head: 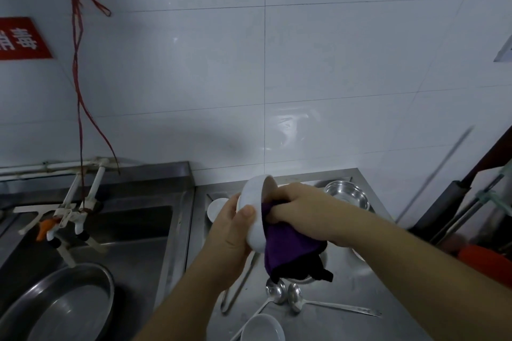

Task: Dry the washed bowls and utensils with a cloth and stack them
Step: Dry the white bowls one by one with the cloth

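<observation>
— Where's the bowl (256,213)?

— Tipped on its side above the desk (360,293). My left hand (231,232) grips its wall; my right hand (302,210) presses the cloth (288,249) inside, fingers curled.

— Risk?

— A wet rim might slip onto the spoons (293,296).

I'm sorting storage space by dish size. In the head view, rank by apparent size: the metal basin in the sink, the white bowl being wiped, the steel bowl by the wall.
1. Metal basin, clearly largest, though cut off by the frame and near the camera.
2. White bowl, held tilted, closer to the camera.
3. Steel bowl, farther back, so its true size against the white bowl is unsure.
</observation>
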### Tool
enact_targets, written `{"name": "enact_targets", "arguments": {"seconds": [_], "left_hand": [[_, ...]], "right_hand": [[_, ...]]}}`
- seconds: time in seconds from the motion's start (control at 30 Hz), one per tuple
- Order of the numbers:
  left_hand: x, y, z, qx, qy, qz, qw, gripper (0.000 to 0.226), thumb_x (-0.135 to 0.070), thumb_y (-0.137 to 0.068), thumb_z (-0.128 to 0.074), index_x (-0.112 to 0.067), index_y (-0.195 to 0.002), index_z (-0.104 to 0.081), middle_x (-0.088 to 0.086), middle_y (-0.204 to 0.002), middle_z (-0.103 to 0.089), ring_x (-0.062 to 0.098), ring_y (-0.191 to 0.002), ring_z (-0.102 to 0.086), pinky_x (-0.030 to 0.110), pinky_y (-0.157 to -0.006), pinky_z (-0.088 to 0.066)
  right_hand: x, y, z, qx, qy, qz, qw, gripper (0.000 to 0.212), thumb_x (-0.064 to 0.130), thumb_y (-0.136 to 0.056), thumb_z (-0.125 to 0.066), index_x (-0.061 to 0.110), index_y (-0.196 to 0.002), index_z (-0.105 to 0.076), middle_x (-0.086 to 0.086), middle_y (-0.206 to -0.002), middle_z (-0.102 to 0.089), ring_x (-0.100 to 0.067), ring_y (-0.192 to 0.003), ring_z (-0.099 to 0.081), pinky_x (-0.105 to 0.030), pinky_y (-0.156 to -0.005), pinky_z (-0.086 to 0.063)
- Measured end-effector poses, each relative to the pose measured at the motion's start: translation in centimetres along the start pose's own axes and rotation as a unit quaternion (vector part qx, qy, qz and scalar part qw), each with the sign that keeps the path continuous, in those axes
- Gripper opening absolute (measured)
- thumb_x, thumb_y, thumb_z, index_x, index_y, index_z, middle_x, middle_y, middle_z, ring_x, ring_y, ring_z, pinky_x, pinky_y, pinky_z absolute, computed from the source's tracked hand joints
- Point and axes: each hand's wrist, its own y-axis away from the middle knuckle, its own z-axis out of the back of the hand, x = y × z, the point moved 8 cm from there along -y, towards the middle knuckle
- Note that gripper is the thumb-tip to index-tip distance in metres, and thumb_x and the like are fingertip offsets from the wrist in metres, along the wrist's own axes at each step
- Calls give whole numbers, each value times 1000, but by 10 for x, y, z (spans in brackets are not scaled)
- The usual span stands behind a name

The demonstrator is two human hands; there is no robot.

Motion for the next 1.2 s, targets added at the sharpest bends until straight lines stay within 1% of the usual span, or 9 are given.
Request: {"name": "enact_targets", "arguments": {"seconds": [0.13,0.23,0.4,0.57,0.73,0.9,0.97,1.07,1.2], "left_hand": [[2,1,0,5,-43,-7,999,116,-79,-59,-85,-10,-145,-50,25,-134,-64,46,-122,-64,62,-104,-54],[8,6,1,5,-66,-5,998,114,-83,-59,-81,-15,-145,-50,19,-134,-65,39,-122,-67,58,-101,-57],[8,12,-6,-6,-86,-31,996,101,-83,-63,-78,-23,-141,-53,9,-129,-68,29,-117,-70,49,-93,-62],[-2,13,-5,13,-204,-63,977,87,-48,-67,-86,-37,-143,-45,-6,-134,-59,17,-118,-66,38,-83,-65],[-10,10,-7,55,-314,-84,944,98,-51,-63,-93,-51,-143,-36,-36,-126,-49,-9,-115,-57,20,-79,-61],[-17,8,-4,31,-389,-92,916,98,-64,-63,-85,-55,-144,-32,-26,-136,-44,3,-119,-55,19,-81,-60],[-19,7,1,-10,-346,-81,935,83,-73,-74,-68,-50,-147,-37,-22,-139,-48,5,-118,-58,21,-80,-61],[9,6,19,-113,-49,72,990,59,-66,-98,-43,-26,-135,-67,5,-133,-70,26,-116,-69,44,-87,-64],[43,23,13,-85,197,217,952,49,-39,-108,-46,-3,-122,-76,23,-122,-71,30,-99,-69,38,-82,-61]], "right_hand": [[-23,7,-13,18,-276,-75,958,20,18,-88,-67,26,-98,-82,-8,-101,-81,-17,-78,-74,-31,-71,-59],[-39,9,-21,-16,-395,-107,912,29,15,-87,-70,9,-114,-78,-21,-108,-77,-25,-83,-71,-36,-72,-58],[-43,15,-38,-51,-603,-156,781,21,16,-88,-69,-2,-99,-70,-16,-74,-69,-25,-54,-67,-31,-51,-59],[-47,15,-28,-66,-574,-145,803,19,19,-93,-65,1,-90,-70,-14,-67,-67,-25,-51,-67,-30,-48,-57],[-47,13,-25,-8,-590,-97,801,53,57,-91,-70,6,-95,-85,-20,-102,-80,-36,-86,-80,-43,-65,-64],[-49,15,-35,3,-596,-62,801,26,35,-85,-79,11,-95,-85,-19,-103,-80,-35,-89,-80,-41,-69,-64],[-51,13,-34,-17,-605,-47,794,29,38,-82,-82,13,-97,-85,-19,-106,-80,-34,-90,-80,-42,-71,-64],[-54,9,-33,-37,-625,-22,779,46,43,-65,-91,15,-101,-85,-17,-109,-80,-34,-91,-79,-43,-71,-64],[-61,7,-31,-50,-650,2,758,79,51,-50,-101,14,-116,-81,-21,-119,-76,-38,-101,-77,-46,-76,-63]]}}
